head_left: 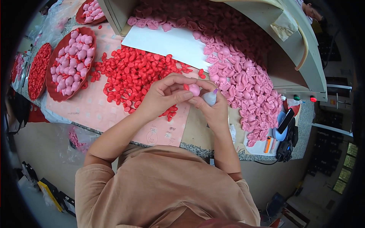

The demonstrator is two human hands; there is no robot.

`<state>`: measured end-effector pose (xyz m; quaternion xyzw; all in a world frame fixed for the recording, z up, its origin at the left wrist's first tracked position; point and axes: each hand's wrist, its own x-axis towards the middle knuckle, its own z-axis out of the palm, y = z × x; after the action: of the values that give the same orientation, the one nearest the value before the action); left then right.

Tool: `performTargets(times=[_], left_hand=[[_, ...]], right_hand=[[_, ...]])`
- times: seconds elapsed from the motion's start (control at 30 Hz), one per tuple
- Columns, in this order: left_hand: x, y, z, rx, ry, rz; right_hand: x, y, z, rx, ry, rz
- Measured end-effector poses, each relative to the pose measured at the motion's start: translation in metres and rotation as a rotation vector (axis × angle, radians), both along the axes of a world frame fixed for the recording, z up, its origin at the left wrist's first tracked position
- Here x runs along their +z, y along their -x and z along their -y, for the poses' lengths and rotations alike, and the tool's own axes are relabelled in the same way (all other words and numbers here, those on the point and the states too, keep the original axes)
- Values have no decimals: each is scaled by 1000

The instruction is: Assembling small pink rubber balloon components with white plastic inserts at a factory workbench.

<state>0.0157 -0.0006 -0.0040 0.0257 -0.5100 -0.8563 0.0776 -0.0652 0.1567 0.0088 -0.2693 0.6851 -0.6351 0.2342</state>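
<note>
Both of my hands meet above the table, between a heap of glossy red pieces (129, 70) and a heap of pink petal-shaped pieces (249, 85). My left hand (161, 97) is closed, pinching a rounded pink piece (194, 89) in its fingertips. A small red piece (186, 87) sits against the left side of that pink piece. Within my right hand (216, 114), which is closed, lies a small translucent squeeze bottle (209, 98) with a purple tip pointing up. The right thumb and fingertips also come close to the pink piece; whether they touch it cannot be made out.
A red scalloped bowl (61, 98) of joined pink-and-red pieces stands at left, beside another holding red pieces (39, 70). A white board (163, 41) lies before an open grey cabinet (319, 72). An orange lighter (267, 144) and dark cables (284, 152) sit at the right edge.
</note>
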Motion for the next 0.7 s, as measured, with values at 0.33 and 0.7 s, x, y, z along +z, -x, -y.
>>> performTargets(times=[0.33,0.7], left_hand=[[-4,-2,-2,70,117,-91],[-16,-1,-5,22,-209,-159]], right_hand=[[3,-5,4,-51,-68,-472],[2,-9,8,-64,213,-86]])
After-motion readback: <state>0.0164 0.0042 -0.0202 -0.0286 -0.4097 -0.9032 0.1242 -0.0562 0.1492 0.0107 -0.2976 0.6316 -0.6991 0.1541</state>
